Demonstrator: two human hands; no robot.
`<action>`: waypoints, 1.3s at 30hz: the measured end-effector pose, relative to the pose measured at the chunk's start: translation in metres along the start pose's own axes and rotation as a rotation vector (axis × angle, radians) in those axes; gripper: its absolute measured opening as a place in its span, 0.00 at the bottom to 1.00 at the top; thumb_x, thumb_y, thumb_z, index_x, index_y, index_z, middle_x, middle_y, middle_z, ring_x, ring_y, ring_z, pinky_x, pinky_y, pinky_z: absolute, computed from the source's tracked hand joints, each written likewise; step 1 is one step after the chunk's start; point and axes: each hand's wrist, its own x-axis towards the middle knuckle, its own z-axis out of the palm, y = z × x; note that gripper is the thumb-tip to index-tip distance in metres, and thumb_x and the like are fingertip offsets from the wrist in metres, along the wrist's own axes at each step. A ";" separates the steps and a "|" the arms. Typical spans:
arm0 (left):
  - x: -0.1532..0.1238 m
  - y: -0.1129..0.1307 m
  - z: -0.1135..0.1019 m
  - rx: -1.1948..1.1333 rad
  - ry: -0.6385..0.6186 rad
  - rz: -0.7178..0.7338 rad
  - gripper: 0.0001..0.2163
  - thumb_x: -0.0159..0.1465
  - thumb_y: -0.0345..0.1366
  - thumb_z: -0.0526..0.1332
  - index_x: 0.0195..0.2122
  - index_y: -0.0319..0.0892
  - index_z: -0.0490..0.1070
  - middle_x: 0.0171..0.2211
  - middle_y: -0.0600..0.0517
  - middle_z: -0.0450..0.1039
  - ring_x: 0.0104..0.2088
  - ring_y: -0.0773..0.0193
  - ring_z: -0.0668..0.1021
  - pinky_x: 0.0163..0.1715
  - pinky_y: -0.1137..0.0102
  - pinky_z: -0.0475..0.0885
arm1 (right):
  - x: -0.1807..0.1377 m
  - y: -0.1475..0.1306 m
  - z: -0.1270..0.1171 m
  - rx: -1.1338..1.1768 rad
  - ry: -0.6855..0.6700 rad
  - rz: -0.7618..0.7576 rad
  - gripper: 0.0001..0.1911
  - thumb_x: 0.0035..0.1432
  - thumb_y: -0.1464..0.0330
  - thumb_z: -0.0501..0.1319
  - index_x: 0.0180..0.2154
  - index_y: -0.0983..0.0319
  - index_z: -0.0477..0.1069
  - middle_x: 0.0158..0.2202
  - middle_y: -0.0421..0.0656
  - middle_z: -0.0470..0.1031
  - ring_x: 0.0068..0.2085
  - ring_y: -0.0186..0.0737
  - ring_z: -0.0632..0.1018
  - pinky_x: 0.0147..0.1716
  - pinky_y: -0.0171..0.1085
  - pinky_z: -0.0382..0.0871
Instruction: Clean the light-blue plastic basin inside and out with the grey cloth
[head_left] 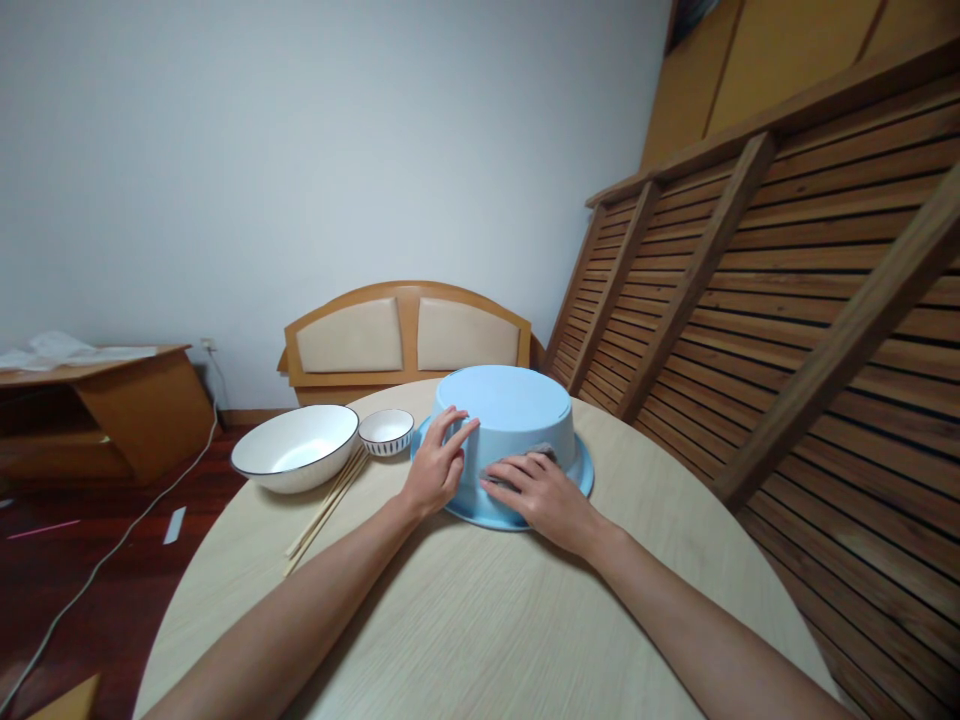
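A light blue plastic basin (502,395) stands upside down on the round wooden table, its flat bottom facing up and its wide rim on the tabletop. My left hand (439,465) rests against the basin's left side with its fingers stretched out and apart. On the near right side of the basin, my right hand (541,495) presses a grey cloth (546,452) to the wall. Most of the cloth is hidden under the fingers; a bit shows above them and at their tips.
Left of the basin are a small patterned bowl (386,432), a large white bowl (296,447) and several wooden chopsticks (326,512) on the table (480,640). Wooden slats (675,310) lean at the right. A headboard (409,335) stands behind; a cable (135,525) crosses the floor.
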 end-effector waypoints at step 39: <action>0.010 0.011 -0.003 0.030 0.003 -0.056 0.22 0.70 0.35 0.55 0.65 0.46 0.60 0.61 0.41 0.56 0.66 0.47 0.62 0.66 0.45 0.62 | -0.021 0.023 -0.007 0.113 0.065 0.070 0.28 0.68 0.74 0.58 0.67 0.58 0.65 0.56 0.51 0.76 0.56 0.48 0.74 0.54 0.50 0.71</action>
